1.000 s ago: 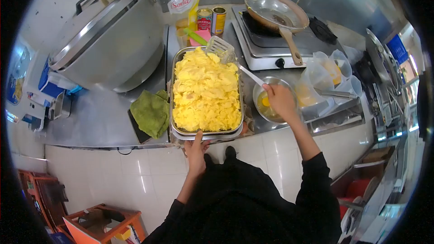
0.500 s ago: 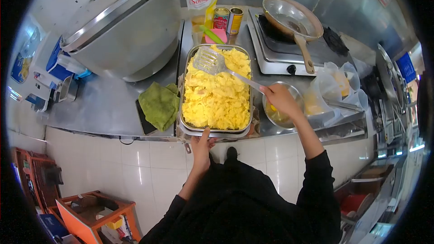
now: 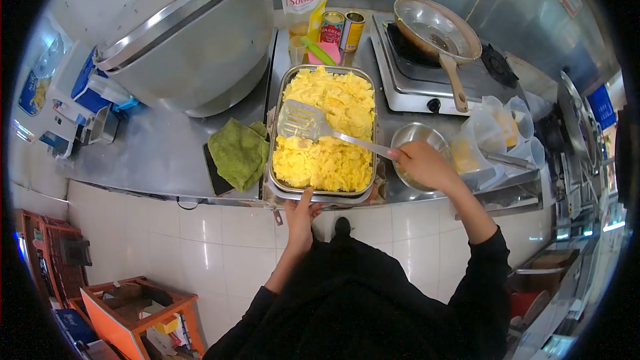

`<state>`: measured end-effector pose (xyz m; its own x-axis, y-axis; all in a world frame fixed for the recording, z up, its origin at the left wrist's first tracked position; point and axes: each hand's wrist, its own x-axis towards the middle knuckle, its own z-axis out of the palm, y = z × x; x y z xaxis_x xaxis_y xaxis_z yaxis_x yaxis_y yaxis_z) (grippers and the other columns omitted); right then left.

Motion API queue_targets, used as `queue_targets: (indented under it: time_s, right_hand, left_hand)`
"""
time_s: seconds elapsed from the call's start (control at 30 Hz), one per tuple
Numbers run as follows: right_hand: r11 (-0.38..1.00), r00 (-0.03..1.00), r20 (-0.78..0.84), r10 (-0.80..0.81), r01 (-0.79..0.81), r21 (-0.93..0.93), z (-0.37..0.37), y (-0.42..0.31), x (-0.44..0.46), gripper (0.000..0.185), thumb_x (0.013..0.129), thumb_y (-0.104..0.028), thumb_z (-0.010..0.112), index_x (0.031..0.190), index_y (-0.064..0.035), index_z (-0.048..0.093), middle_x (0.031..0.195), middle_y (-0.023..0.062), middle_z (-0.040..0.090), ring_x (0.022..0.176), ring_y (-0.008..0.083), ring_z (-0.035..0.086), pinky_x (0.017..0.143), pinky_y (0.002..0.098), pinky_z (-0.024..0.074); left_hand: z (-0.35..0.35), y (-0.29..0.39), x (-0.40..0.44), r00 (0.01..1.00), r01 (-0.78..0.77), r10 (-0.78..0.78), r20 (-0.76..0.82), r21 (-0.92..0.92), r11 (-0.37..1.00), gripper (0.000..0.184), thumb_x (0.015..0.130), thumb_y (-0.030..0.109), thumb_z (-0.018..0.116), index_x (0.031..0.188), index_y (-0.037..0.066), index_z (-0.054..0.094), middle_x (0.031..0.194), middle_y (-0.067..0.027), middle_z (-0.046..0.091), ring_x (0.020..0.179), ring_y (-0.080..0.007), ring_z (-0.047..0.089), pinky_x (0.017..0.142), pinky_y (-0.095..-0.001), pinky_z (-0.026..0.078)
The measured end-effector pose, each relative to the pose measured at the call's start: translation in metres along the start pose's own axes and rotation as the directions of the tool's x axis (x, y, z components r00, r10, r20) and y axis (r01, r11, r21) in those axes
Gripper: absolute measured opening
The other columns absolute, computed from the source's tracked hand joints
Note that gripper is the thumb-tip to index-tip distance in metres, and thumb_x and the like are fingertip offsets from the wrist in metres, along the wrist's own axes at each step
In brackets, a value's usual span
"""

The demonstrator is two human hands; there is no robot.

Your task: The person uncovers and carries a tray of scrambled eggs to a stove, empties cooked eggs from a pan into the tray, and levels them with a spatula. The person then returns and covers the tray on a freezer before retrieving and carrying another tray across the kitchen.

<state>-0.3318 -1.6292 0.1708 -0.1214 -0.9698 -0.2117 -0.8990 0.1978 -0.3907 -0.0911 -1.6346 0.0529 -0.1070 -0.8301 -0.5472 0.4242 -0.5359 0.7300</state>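
Note:
A metal tray [image 3: 273, 160] on the counter is heaped with scrambled eggs [image 3: 321, 167]. My right hand [image 3: 427, 165] is closed round the handle of a slotted spatula [image 3: 303, 120], whose flat head rests on the middle left of the eggs. My left hand [image 3: 301, 217] grips the tray's front edge, thumb on the rim and fingers beneath, partly hidden. Behind my right hand stands a metal bowl [image 3: 417, 135], partly covered by the hand. To the left of the tray lies a green cloth [image 3: 238, 153] on a dark flat object.
A big lidded pot [image 3: 193, 47] fills the back left. At the back right, a frying pan [image 3: 433, 23] sits on a gas stove [image 3: 420, 97]. Plastic jugs [image 3: 479, 137] stand at right; cans [image 3: 352, 32] and a Sovia pouch [image 3: 305, 10] are behind the tray.
The spatula head has moved toward me over the eggs, from the upper part to the middle. My right hand has shifted slightly down and right. My left hand stays on the tray.

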Motion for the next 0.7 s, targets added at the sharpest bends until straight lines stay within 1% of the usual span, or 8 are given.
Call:
queue_targets:
  time_s: [0.03,0.13,0.27,0.33,0.43,0.53,0.63,0.7]
  right_hand:
    - [1.000,1.000,0.016,-0.020,0.020,-0.009,-0.001,0.001,-0.004,0.039,0.085,-0.036,0.043,0.074,-0.0022,0.060,0.068,0.0204,0.056,0.068,0.0388,0.054,0.064,0.0469,0.0403]
    - [1.000,0.992,-0.123,0.014,-0.013,0.011,-0.017,-0.016,-0.023,0.036,0.085,-0.033,0.043,0.073,-0.0037,0.061,0.070,0.0207,0.056,0.065,0.0380,0.054,0.062,0.0467,0.0405]
    - [0.994,0.963,-0.269,-0.026,-0.003,-0.105,-0.039,-0.029,-0.037,0.022,0.083,-0.027,0.047,0.089,-0.0103,0.061,0.070,0.0194,0.056,0.065,0.0338,0.056,0.058,0.0427,0.0426]
    - [0.989,0.935,-0.347,-0.070,0.020,-0.144,-0.037,-0.029,-0.037,0.024,0.080,-0.023,0.050,0.101,-0.0145,0.059,0.072,0.0182,0.056,0.067,0.0319,0.057,0.056,0.0404,0.0434]
    - [0.877,0.928,-0.274,-0.252,0.100,-0.469,-0.023,-0.026,-0.034,0.039,0.075,-0.014,0.051,0.114,-0.0187,0.051,0.081,0.0152,0.053,0.071,0.0306,0.057,0.056,0.0376,0.0452]
    - [0.932,0.977,-0.143,-0.155,0.097,-0.349,-0.010,-0.033,-0.026,0.046,0.072,-0.007,0.049,0.116,-0.0192,0.050,0.088,0.0138,0.050,0.073,0.0309,0.056,0.058,0.0380,0.0467]
    - [0.922,0.963,-0.201,-0.180,0.093,-0.376,-0.013,-0.050,-0.020,0.047,0.072,-0.004,0.045,0.117,-0.0180,0.050,0.084,0.0157,0.052,0.073,0.0307,0.057,0.061,0.0384,0.0477]
    - [0.920,0.950,-0.225,-0.218,0.123,-0.372,-0.006,-0.049,-0.008,0.051,0.070,-0.001,0.045,0.118,-0.0174,0.048,0.079,0.0166,0.051,0.071,0.0319,0.056,0.061,0.0392,0.0459]
  left_hand:
    - [0.000,0.000,0.000,1.000,-0.004,0.004,0.006,-0.008,1.000,0.030,0.080,0.022,0.059,0.099,0.005,0.044,0.084,-0.0036,0.054,0.064,-0.0132,0.057,0.054,-0.0229,0.040]
    - [0.000,0.000,0.000,1.000,-0.010,0.010,0.018,-0.014,1.000,0.029,0.080,0.022,0.059,0.098,0.005,0.046,0.083,-0.0037,0.055,0.064,-0.0131,0.057,0.053,-0.0228,0.040]
    - [-0.001,0.000,0.000,1.000,-0.004,0.004,0.016,-0.006,1.000,0.026,0.080,0.022,0.059,0.097,0.005,0.047,0.082,-0.0039,0.056,0.064,-0.0131,0.057,0.053,-0.0225,0.040]
    - [0.000,0.000,0.000,1.000,-0.003,0.003,0.023,-0.007,1.000,0.026,0.080,0.022,0.059,0.097,0.005,0.047,0.082,-0.0039,0.056,0.064,-0.0132,0.057,0.054,-0.0225,0.040]
    - [-0.001,0.000,0.000,0.999,-0.006,0.006,0.033,-0.009,1.000,0.028,0.080,0.022,0.059,0.098,0.005,0.046,0.083,-0.0041,0.056,0.064,-0.0135,0.057,0.055,-0.0228,0.040]
    - [-0.001,0.001,0.000,0.999,-0.013,0.012,0.039,0.004,1.000,0.031,0.080,0.023,0.059,0.100,0.006,0.044,0.084,-0.0041,0.056,0.065,-0.0136,0.057,0.056,-0.0230,0.040]
    - [-0.003,-0.003,0.001,0.999,-0.021,0.020,0.037,0.013,1.000,0.032,0.080,0.024,0.059,0.101,0.006,0.044,0.086,-0.0039,0.056,0.066,-0.0136,0.057,0.056,-0.0229,0.039]
    - [-0.003,-0.003,0.001,0.999,-0.023,0.022,0.038,0.017,1.000,0.031,0.080,0.025,0.058,0.100,0.007,0.044,0.087,-0.0035,0.055,0.066,-0.0135,0.057,0.056,-0.0226,0.039]
